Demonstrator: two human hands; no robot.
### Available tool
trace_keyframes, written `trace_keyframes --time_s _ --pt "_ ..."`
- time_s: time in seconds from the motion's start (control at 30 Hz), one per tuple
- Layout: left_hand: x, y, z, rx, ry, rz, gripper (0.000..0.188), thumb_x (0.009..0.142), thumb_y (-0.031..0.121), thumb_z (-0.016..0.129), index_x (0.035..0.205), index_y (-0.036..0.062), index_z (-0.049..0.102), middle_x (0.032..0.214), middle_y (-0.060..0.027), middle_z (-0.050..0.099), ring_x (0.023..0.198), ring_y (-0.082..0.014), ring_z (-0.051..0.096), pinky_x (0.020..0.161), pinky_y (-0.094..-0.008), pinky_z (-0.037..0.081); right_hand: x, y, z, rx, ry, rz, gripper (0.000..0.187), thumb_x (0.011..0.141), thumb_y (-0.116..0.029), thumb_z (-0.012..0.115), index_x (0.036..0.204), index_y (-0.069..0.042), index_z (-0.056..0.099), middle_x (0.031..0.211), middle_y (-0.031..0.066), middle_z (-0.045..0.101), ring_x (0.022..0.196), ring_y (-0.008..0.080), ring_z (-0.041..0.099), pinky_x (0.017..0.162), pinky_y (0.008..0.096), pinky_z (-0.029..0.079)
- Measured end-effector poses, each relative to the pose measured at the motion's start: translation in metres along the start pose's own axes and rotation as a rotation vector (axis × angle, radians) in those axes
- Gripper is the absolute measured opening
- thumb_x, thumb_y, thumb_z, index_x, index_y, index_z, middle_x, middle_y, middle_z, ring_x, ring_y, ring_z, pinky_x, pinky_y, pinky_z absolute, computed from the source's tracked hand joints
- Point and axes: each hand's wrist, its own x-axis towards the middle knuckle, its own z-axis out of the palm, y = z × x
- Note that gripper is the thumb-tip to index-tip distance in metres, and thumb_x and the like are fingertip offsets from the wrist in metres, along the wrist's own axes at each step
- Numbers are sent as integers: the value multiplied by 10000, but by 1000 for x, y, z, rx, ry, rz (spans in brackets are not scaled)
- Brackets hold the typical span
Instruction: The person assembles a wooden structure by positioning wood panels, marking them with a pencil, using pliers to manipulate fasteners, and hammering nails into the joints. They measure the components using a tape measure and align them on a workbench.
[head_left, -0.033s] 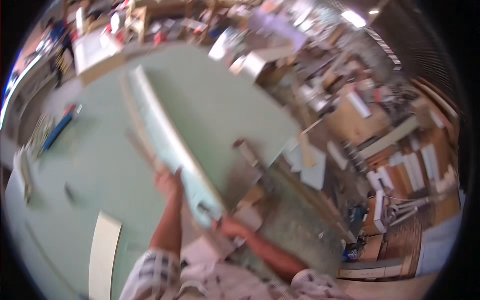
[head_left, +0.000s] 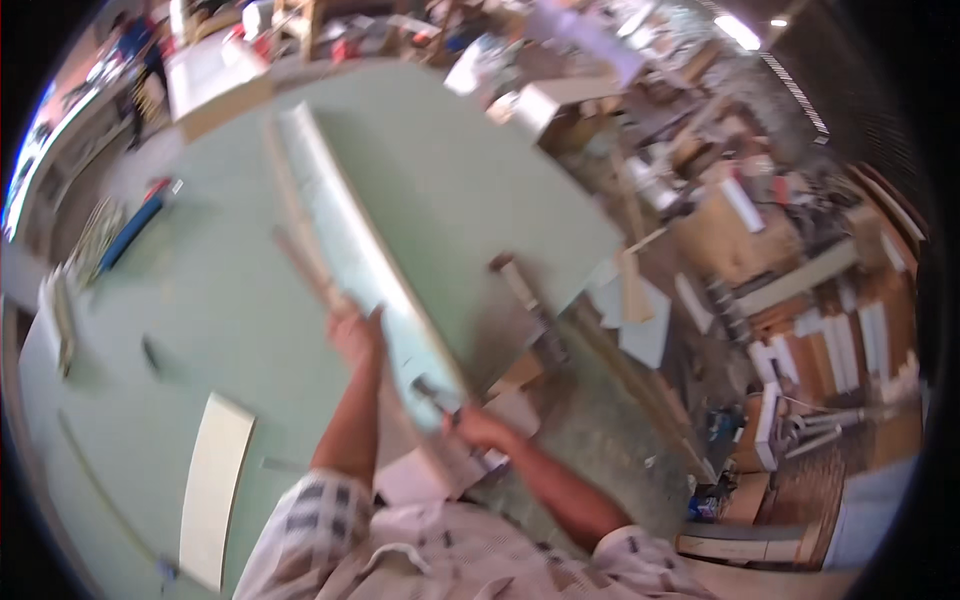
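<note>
A long, narrow board with raised pale edges (head_left: 345, 225) slants across the green tabletop (head_left: 470, 170), its near end close to my body. My left hand (head_left: 352, 335) is closed around the board's left edge, where a thin brown strip (head_left: 300, 265) runs. At the near right corner, my right hand (head_left: 478, 428) is closed on a small dark-headed tool (head_left: 432, 392), whose head lies over the board; blur hides its exact kind. A hammer-like tool with a pale handle (head_left: 518, 285) lies right of the board.
A curved cream panel (head_left: 218, 490) lies at the near left. Further left are a blue tool (head_left: 130, 235) and a bundle of cord (head_left: 97, 235). Wood offcuts (head_left: 830, 350) and scraps crowd the floor on the right. A person (head_left: 142, 70) stands at the far left.
The whole view has shifted, so the table and board appear slightly further right and higher. Both hands keep their places on the board and tool.
</note>
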Motion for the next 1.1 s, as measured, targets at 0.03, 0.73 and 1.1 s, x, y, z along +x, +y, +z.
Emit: trace_keyframes --time_s 0.03,0.73,1.1 --pt "1 0 0 -90 -20 -21 730 808 531 756 1318 39 580 1183 -209 623 1167 -378 548 984 -479 432 -5 -2 -15 32 -12 24 347 942 -373 594 1068 -51 612 757 62 628 626 197 619 568 400 557" --pt "-3 5 -26 -106 -97 -68 761 878 529 694 1464 117 440 1319 -201 511 1278 -376 431 1026 -539 344 -65 22 62 414 193 -86 322 1003 -327 608 959 -9 631 696 41 637 563 144 635 551 307 519" --pt "-3 5 -12 0 -12 -42 793 871 619 645 1477 147 444 1342 -197 536 1254 -345 461 1012 -487 366 -143 128 -29 911 491 -10 393 965 -86 620 1339 7 544 1058 92 680 986 220 692 854 381 574"
